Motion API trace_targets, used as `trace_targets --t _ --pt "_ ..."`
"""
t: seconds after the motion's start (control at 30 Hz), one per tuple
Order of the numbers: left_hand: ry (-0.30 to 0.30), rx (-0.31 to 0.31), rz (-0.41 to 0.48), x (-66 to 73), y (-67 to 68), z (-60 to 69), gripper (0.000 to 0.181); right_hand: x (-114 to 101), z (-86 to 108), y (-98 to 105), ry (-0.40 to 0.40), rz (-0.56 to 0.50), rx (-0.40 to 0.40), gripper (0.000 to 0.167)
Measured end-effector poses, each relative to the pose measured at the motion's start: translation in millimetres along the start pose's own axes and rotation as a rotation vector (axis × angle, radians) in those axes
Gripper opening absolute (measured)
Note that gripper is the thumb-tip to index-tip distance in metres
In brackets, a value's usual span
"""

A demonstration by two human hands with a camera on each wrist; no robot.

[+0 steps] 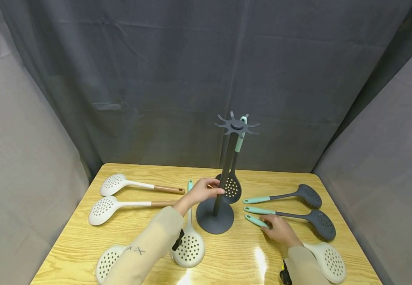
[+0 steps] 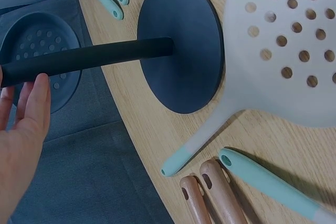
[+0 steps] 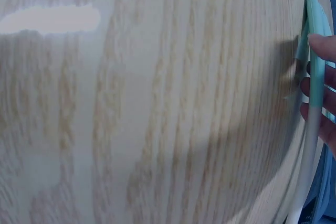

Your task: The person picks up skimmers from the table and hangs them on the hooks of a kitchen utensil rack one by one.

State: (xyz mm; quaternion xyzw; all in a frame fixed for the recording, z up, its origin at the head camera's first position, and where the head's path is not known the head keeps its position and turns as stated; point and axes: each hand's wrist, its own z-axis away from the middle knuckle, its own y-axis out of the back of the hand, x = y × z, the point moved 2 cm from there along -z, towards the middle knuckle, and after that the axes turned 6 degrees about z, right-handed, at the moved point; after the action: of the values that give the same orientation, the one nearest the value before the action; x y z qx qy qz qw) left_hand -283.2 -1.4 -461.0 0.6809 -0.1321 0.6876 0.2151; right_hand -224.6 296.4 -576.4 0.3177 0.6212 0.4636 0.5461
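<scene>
A dark utensil stand [image 1: 226, 164] with a round base and a ring of hooks on top stands upright mid-table. My left hand [image 1: 200, 191] grips its pole partway up; in the left wrist view the fingertips [image 2: 38, 95] touch the pole. From one hook hangs a dark skimmer [image 1: 232, 187] with a mint handle. At the right, my right hand [image 1: 280, 230] holds the mint handle of a white skimmer [image 1: 332, 262], whose neck is partly hidden by the forearm. In the right wrist view, thumb and fingers hold that mint handle [image 3: 316, 85], slightly above the wood.
Two dark skimmers with mint handles [image 1: 257, 200] lie just beyond my right hand. On the left are two white skimmers with wooden handles [image 1: 170, 189]. A white skimmer [image 1: 189, 247] lies before the base, and another [image 1: 108, 259] is partly under my left sleeve. Grey curtains [image 1: 156, 99] surround the table.
</scene>
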Motion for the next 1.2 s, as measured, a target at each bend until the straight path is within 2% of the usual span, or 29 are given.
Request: trace_targets --t 0.13,0.33,0.43,0.77,1.2 --pt "-0.010 -0.007 0.002 4.6 0.0 2.5 0.033 -0.9 0.5 -0.4 0.007 0.010 0.012 0.029" --pt "-0.019 -0.017 -0.018 24.6 -1.5 14.6 0.032 -3.0 0.5 1.6 0.008 0.017 -0.001 0.027" --pt "-0.020 -0.017 -0.018 28.9 -1.8 17.8 0.032 -3.6 0.1 2.6 0.009 0.020 -0.005 0.027" --pt "-0.014 -0.020 -0.008 28.6 -2.1 17.4 0.032 -4.1 0.8 3.4 0.010 0.021 -0.015 0.027" --pt "-0.011 -0.018 -0.028 26.9 -1.4 17.3 0.032 -8.2 0.7 16.4 -0.054 -0.046 -0.017 0.027"
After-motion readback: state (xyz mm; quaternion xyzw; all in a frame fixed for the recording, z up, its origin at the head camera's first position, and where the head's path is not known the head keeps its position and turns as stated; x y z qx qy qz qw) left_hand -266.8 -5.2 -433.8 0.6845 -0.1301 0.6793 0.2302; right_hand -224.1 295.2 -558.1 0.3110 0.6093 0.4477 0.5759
